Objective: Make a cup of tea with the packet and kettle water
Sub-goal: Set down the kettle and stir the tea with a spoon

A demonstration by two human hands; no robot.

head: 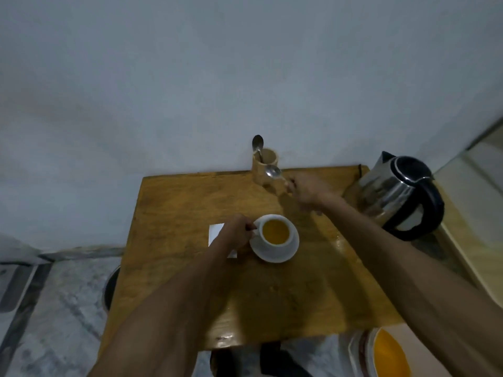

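White ceramic cup (275, 232) w/ amber tea is gripped at its handle by left hand (236, 232); small steel spoon (273, 171) is pinched by right hand (306, 190) nr round wooden holder (263, 167).

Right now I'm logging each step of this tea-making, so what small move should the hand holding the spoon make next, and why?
Probably carry the spoon back over the cup and dip it in to stir. The right hand holds it by the handle, bowl beside the wooden holder, while the left hand steadies the cup on its saucer. The cup already holds amber liquid.
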